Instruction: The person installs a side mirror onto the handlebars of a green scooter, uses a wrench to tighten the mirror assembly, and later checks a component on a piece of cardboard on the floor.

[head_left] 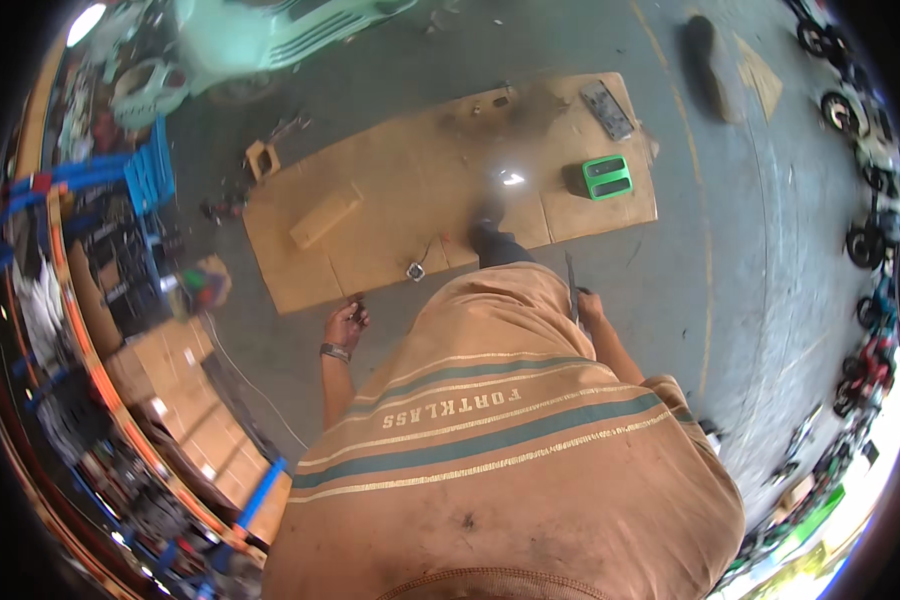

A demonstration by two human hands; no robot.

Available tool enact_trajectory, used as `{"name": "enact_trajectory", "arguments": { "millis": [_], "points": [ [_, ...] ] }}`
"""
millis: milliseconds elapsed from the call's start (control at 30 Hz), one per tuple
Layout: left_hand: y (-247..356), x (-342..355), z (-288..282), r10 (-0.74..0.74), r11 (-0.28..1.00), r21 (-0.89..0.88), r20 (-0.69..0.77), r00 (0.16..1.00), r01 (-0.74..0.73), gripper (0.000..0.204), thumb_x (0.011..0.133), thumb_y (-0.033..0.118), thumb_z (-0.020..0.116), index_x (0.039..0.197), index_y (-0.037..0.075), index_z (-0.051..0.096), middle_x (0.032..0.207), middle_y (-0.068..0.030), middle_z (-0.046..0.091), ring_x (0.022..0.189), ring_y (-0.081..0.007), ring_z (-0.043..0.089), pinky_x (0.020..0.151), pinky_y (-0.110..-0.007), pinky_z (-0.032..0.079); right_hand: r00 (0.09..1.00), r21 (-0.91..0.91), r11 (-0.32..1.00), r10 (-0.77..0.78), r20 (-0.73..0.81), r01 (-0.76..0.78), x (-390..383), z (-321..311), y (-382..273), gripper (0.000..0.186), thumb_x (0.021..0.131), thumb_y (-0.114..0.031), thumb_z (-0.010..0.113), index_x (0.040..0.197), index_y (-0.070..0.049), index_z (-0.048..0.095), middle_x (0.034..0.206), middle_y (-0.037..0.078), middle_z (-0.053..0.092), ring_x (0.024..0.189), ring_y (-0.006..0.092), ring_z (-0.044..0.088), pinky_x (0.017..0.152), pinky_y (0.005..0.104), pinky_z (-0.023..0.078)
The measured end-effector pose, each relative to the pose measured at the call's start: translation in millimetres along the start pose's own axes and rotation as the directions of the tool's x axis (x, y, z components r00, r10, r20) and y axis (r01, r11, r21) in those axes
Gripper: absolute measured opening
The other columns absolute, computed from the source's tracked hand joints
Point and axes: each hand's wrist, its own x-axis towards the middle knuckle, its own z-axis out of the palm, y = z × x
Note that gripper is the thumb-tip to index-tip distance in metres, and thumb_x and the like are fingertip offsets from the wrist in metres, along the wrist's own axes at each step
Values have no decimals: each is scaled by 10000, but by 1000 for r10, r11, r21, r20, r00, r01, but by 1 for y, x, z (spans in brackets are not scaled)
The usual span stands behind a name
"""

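Observation:
My left hand hangs beside my body just short of the cardboard mat, its fingers curled around something small and dark that I cannot make out. My right hand is low at my right side, closed on a long thin dark tool pointing toward the mat. Under and ahead of my foot lies the creased cardboard mat. On it are a small square object with a wire, a green two-slot case, a grey flat rectangular item and a small bright object.
A mint scooter body lies at the top left. Shelving with orange beams, stacked cartons and blue metal parts line the left. Parked scooters line the right. A dark oblong object rests on the grey floor.

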Motion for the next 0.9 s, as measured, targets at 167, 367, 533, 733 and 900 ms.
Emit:
{"name": "enact_trajectory", "arguments": {
  "millis": [167,367,533,733,900],
  "points": [
    [-156,-101,-53,-19,961,-275,-149,989,-23,359,756,75,503,1091,-30,579,833,-89,565,724,-205,556,649,-324,474,949,-62,954,-282,138,293,28,-23,-20,384,902,-282,573,1232,-87,575,966,78,652,735,162,586,632,306,477],
    [-416,-200,-87,-50,995,-95,-329,943,20,245,781,73,522,990,8,633,825,-58,604,730,-206,575,680,-321,485,890,-207,866,-442,113,456,-6,-44,-10,402,911,-299,570,1231,-56,557,986,86,659,764,151,592,651,299,475],
    [-593,-233,-116,-15,996,77,-339,941,44,227,876,134,527,993,-1,667,918,-47,679,829,-173,630,738,-288,497,953,-388,876,-221,207,288,-3,-61,107,419,903,-325,570,1212,-42,577,998,97,664,786,187,609,667,344,486],
    [-514,-246,-56,243,930,354,-382,892,-101,239,894,275,484,846,68,594,719,-59,582,600,-206,547,546,-337,450,814,-675,465,-422,400,573,76,-124,197,401,900,-323,562,1195,-53,593,995,115,666,794,213,614,676,364,483],
    [-466,-195,-49,-235,721,-690,-325,916,-60,205,881,255,474,782,85,531,626,-65,500,509,-190,475,456,-330,396,884,-556,687,-363,297,468,46,-133,157,403,910,-314,545,1221,-59,578,1025,119,662,827,211,613,702,363,482]
  ]
}}
